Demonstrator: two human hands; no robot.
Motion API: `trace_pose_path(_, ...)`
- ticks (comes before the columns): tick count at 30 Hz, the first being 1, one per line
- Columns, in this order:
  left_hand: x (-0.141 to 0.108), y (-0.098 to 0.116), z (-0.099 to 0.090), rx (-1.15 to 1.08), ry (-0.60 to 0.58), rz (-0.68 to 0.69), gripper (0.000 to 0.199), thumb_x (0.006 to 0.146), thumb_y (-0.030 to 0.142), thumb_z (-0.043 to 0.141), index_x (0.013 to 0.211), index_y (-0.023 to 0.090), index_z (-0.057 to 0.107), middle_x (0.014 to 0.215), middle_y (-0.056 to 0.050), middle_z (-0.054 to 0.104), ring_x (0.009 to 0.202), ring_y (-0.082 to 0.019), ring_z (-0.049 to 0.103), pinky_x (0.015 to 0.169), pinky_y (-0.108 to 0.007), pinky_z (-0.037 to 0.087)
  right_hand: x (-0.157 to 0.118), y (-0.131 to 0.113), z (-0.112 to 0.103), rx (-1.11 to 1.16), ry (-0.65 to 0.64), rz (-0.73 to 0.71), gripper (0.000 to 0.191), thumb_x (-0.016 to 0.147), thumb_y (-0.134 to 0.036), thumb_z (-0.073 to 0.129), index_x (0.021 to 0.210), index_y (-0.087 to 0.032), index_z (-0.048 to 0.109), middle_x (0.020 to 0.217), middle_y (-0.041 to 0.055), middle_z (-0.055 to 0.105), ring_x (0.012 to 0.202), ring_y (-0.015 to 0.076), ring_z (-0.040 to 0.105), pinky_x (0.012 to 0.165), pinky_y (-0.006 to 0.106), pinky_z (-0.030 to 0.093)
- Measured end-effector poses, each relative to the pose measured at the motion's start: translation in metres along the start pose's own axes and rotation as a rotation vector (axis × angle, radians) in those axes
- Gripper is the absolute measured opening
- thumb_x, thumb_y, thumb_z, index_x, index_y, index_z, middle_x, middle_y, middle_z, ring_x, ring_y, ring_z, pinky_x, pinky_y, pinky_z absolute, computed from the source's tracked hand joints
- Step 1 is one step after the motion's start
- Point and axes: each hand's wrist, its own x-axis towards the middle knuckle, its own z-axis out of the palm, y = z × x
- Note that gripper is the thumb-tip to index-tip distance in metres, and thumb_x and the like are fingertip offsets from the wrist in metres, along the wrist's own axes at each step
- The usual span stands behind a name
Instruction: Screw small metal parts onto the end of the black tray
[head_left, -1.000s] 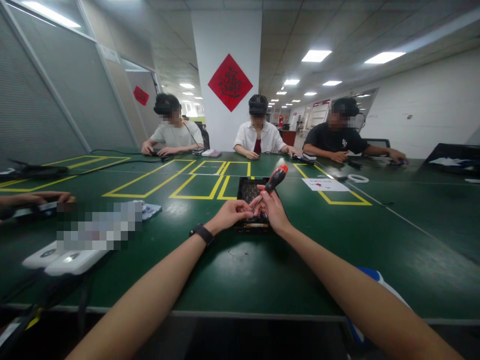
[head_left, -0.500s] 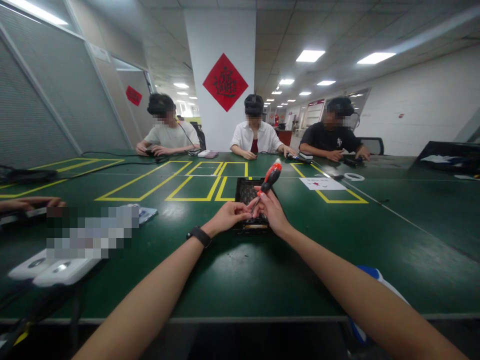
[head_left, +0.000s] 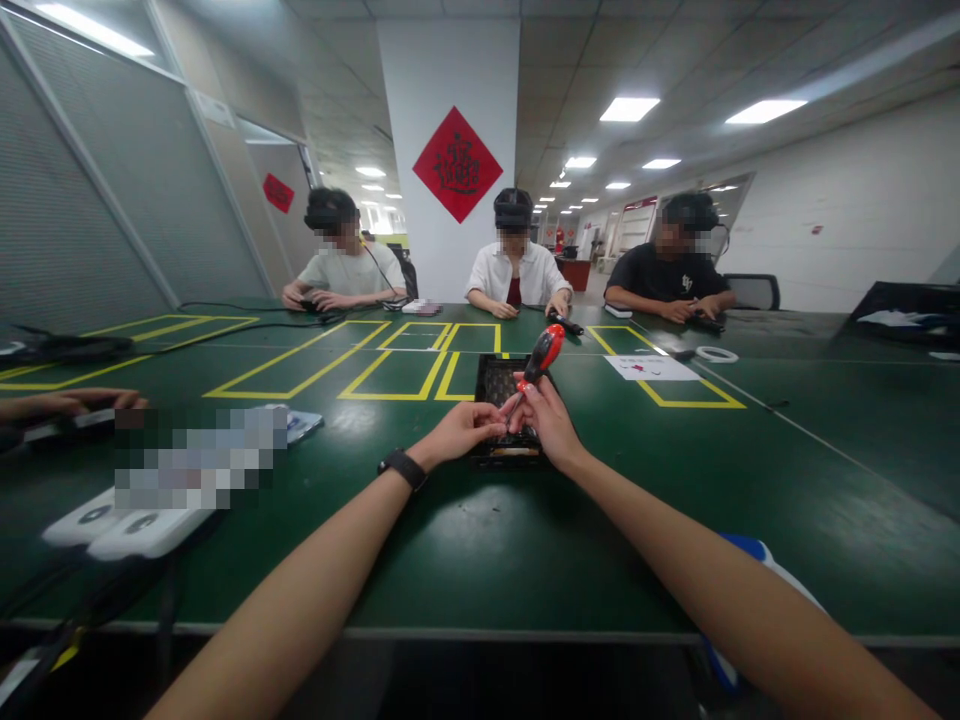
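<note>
My right hand (head_left: 553, 425) is closed around a red-and-black screwdriver (head_left: 545, 352), whose handle points up and to the right. The thin shaft slants down towards my left fingertips. My left hand (head_left: 459, 432), with a dark band on the wrist, has thumb and fingers pinched together near the shaft's lower end; what they grip there is too small to make out. Both hands are over a shallow black tray (head_left: 491, 374) on the green table. Part of the tray's inside is hidden by my hands, and a pale strip shows at its near side.
White power strips (head_left: 139, 525) with cables lie on the left, partly blurred out. A person's hand (head_left: 75, 404) reaches in beyond them. Three people sit across the green table (head_left: 390, 590). A paper sheet (head_left: 651, 368) and a white ring (head_left: 718, 354) lie right of the tray.
The screwdriver handle has turned, showing more black on its near side. Both hands hold almost the same place over the tray. My view has shifted slightly left.
</note>
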Motion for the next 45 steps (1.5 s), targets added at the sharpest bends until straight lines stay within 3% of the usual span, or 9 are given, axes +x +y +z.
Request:
trace_pose_path(3, -0.0005, 0.002, 0.0005, -0.039, -0.032, 0.006, 0.03, 0.075, 0.038, 0.057, 0.085, 0.01, 0.06, 0.074, -0.003, 0.06, 0.064, -0.009, 0.051, 0.061, -0.021, 0.038, 0.0004, 0.0002, 0.0001, 0.004, 0.025, 0.002, 0.031, 0.085, -0.041, 0.041, 0.11, -0.023, 0.04, 0.072, -0.0023, 0.06, 0.048, 0.0081, 0.055, 0.048, 0.022, 0.044)
trace_pose_path(10, 0.001, 0.0005, 0.0046, 0.089, 0.124, 0.002, 0.031, 0.064, 0.039, 0.068, 0.072, 0.012, 0.055, 0.061, 0.003, 0.051, 0.052, -0.005, 0.041, 0.051, -0.018, 0.033, -0.0009, -0.0012, 0.0016, -0.031, 0.034, -0.026, 0.032, 0.084, -0.041, 0.042, 0.111, -0.023, 0.04, 0.075, -0.0021, 0.06, 0.05, 0.0076, 0.056, 0.049, 0.021, 0.043)
trace_pose_path(14, 0.0017, -0.0025, 0.0032, 0.087, 0.115, 0.003, 0.03, 0.066, 0.039, 0.067, 0.073, 0.011, 0.057, 0.06, 0.003, 0.052, 0.052, -0.006, 0.041, 0.051, -0.018, 0.032, -0.0017, -0.0018, 0.0015, -0.038, 0.02, -0.023, 0.032, 0.085, -0.041, 0.04, 0.112, -0.023, 0.04, 0.074, -0.0019, 0.06, 0.05, 0.0074, 0.055, 0.05, 0.021, 0.043)
trace_pose_path(19, 0.0004, -0.0015, 0.0017, 0.012, 0.014, -0.016, 0.032, 0.074, 0.041, 0.059, 0.081, 0.01, 0.062, 0.068, -0.003, 0.059, 0.059, -0.009, 0.048, 0.055, -0.02, 0.035, -0.0012, -0.0011, 0.0016, -0.019, 0.001, -0.008, 0.033, 0.085, -0.043, 0.04, 0.111, -0.022, 0.04, 0.071, -0.0024, 0.059, 0.048, 0.0075, 0.053, 0.048, 0.022, 0.043)
trace_pose_path(23, 0.0004, -0.0003, 0.005, 0.021, 0.085, -0.001, 0.033, 0.068, 0.039, 0.065, 0.084, 0.011, 0.061, 0.068, -0.001, 0.057, 0.057, -0.008, 0.047, 0.055, -0.019, 0.036, -0.0006, -0.0008, 0.0019, -0.022, 0.011, -0.018, 0.034, 0.085, -0.044, 0.041, 0.11, -0.021, 0.04, 0.069, -0.0031, 0.059, 0.047, 0.0066, 0.052, 0.048, 0.02, 0.042)
trace_pose_path(28, 0.0, -0.0031, 0.0058, 0.068, 0.134, -0.001, 0.031, 0.066, 0.039, 0.066, 0.074, 0.011, 0.058, 0.06, 0.002, 0.053, 0.052, -0.006, 0.042, 0.051, -0.018, 0.032, -0.0008, -0.0012, 0.0023, -0.041, 0.016, -0.015, 0.034, 0.085, -0.043, 0.041, 0.111, -0.022, 0.04, 0.07, -0.0028, 0.059, 0.047, 0.0064, 0.052, 0.048, 0.02, 0.042)
trace_pose_path(35, -0.0023, 0.0023, 0.002, -0.019, 0.008, -0.017, 0.033, 0.074, 0.041, 0.058, 0.081, 0.009, 0.064, 0.072, -0.005, 0.062, 0.062, -0.01, 0.052, 0.059, -0.022, 0.038, -0.0001, -0.0007, 0.0004, -0.01, 0.019, 0.008, 0.037, 0.084, -0.044, 0.042, 0.114, -0.023, 0.039, 0.072, -0.0024, 0.06, 0.048, 0.0072, 0.053, 0.046, 0.02, 0.041)
trace_pose_path(40, -0.0003, 0.0028, 0.0048, 0.046, 0.115, -0.011, 0.033, 0.061, 0.038, 0.071, 0.076, 0.011, 0.058, 0.063, 0.002, 0.056, 0.053, -0.006, 0.045, 0.052, -0.019, 0.035, 0.0, -0.0018, 0.0011, -0.035, 0.025, -0.008, 0.035, 0.084, -0.043, 0.042, 0.113, -0.024, 0.04, 0.073, -0.0025, 0.06, 0.046, 0.0064, 0.052, 0.046, 0.02, 0.041)
trace_pose_path(45, 0.0002, 0.0011, 0.0035, 0.054, 0.111, -0.019, 0.031, 0.064, 0.039, 0.068, 0.072, 0.011, 0.058, 0.059, 0.002, 0.053, 0.051, -0.005, 0.042, 0.049, -0.018, 0.032, -0.0006, -0.0019, 0.0012, -0.022, 0.023, -0.01, 0.035, 0.084, -0.042, 0.042, 0.114, -0.024, 0.039, 0.072, -0.0029, 0.06, 0.046, 0.0067, 0.052, 0.048, 0.02, 0.042)
